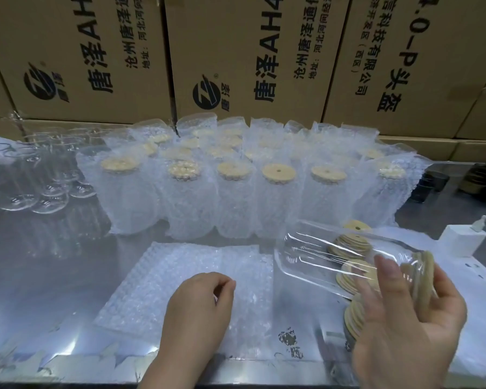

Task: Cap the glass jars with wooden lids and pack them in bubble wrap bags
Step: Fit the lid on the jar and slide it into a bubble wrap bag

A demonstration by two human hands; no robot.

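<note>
At table rear, many bagged jars [236, 192] done; bare jars [48, 178] wait. Right hand [413, 327] grips capped jar [320, 256]; left hand [199, 310] pinches flat bag [152, 282].

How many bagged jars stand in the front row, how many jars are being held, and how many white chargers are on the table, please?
Bagged jars, front row: 6
Glass jar held by the right hand: 1
White charger: 1
Total: 8
</note>
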